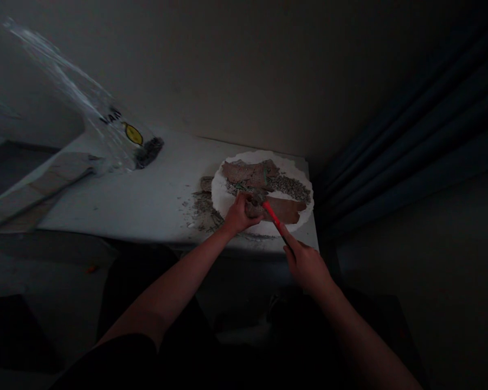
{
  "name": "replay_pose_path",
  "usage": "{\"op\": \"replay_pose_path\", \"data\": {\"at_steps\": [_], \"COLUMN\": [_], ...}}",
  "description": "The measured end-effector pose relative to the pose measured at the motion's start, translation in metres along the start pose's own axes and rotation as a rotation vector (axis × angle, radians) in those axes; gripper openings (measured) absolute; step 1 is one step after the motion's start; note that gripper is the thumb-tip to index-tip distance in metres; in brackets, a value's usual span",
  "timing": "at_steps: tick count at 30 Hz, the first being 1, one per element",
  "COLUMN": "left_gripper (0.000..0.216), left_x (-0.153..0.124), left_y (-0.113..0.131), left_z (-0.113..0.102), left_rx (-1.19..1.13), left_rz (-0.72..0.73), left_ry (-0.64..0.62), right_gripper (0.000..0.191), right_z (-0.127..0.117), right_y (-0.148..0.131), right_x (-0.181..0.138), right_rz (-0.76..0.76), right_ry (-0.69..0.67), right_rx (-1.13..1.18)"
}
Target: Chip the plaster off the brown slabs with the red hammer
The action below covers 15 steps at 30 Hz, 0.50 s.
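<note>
My right hand (309, 265) is closed round the black grip of a hammer with a red and black handle (273, 213). The hammer's grey head lies close to my left hand and blends into the dark pieces around it. With bent fingers, my left hand (241, 214) holds a rough grey-brown chunk (252, 209) near the hammer head. Both are over a white mat with a wavy edge (223, 203). A flat brown piece (287, 209) lies to the right of the chunk. Behind it is a reddish-brown, rough-textured piece (246, 172) with a bit of green.
Small grey chips (295, 188) are heaped on the mat's right side. More crumbs and fragments (205, 208) spill leftward onto the white table (146, 200). A clear plastic bag (109, 127) with dark contents stands at the left. Dark curtain (410, 119) hangs at the right.
</note>
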State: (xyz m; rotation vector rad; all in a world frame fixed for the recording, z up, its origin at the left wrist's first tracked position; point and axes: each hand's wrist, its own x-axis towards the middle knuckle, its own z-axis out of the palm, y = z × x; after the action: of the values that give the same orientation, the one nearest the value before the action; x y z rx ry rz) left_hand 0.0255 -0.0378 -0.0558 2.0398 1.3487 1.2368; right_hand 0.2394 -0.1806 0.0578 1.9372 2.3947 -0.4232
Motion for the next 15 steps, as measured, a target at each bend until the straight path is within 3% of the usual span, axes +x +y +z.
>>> {"op": "replay_pose_path", "data": {"at_steps": [4, 8, 12, 14, 15], "left_gripper": [0.072, 0.070, 0.022, 0.014, 0.013], "left_x": [0.000, 0.007, 0.020, 0.019, 0.016], "left_y": [-0.002, -0.004, -0.013, -0.021, -0.026], "left_z": [0.002, -0.009, -0.055, -0.083, -0.094], "left_rx": [-0.013, -0.061, 0.106, 0.285, 0.381], "left_rz": [0.058, 0.038, -0.171, -0.313, -0.373], "left_ry": [0.012, -0.059, -0.013, -0.076, -0.171], "right_gripper": [0.071, 0.068, 0.065, 0.064, 0.063], "right_z": [0.003, 0.001, -0.004, -0.005, -0.006], "right_y": [0.000, 0.006, 0.015, 0.018, 0.019], "right_x": [0.003, 0.007, 0.011, 0.012, 0.013], "right_rz": [0.010, 0.028, 0.070, 0.083, 0.083], "right_ry": [-0.065, -0.039, -0.020, -0.024, -0.025], "right_rx": [-0.058, -0.019, 0.004, 0.014, 0.020]}}
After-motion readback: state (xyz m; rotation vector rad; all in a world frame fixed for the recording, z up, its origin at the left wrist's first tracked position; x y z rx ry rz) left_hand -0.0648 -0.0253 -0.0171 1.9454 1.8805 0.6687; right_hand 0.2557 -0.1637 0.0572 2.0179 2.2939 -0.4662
